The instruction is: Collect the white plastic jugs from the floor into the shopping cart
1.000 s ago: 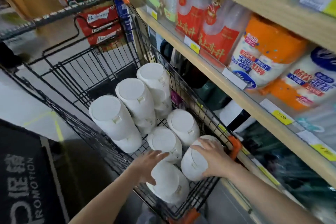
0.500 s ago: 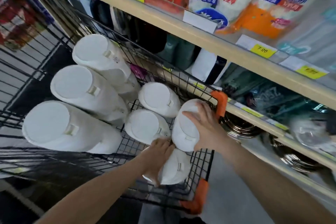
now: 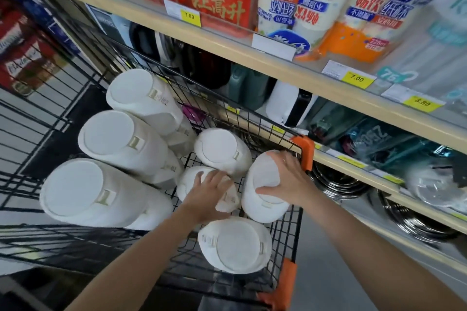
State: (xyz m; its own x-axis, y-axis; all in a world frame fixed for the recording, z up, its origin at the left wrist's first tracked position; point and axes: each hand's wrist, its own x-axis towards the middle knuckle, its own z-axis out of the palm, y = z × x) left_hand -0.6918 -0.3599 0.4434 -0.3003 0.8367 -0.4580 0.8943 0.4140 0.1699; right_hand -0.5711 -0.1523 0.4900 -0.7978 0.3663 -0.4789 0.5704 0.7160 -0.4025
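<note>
Bright, even indoor light falls from above, with soft shadows only. The white jugs [image 3: 121, 142] look slightly washed out. Wide-angle distortion bends the shelf [image 3: 278, 63] and the cart [image 3: 290, 230] wires. Motion blur smears the frame's right and lower edges; the yellow price tags [image 3: 356, 79] stay legible.

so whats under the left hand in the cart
The left hand rests on a small white jug standing in the shopping cart. The hand covers most of the jug's lid; its base is hidden.
</note>
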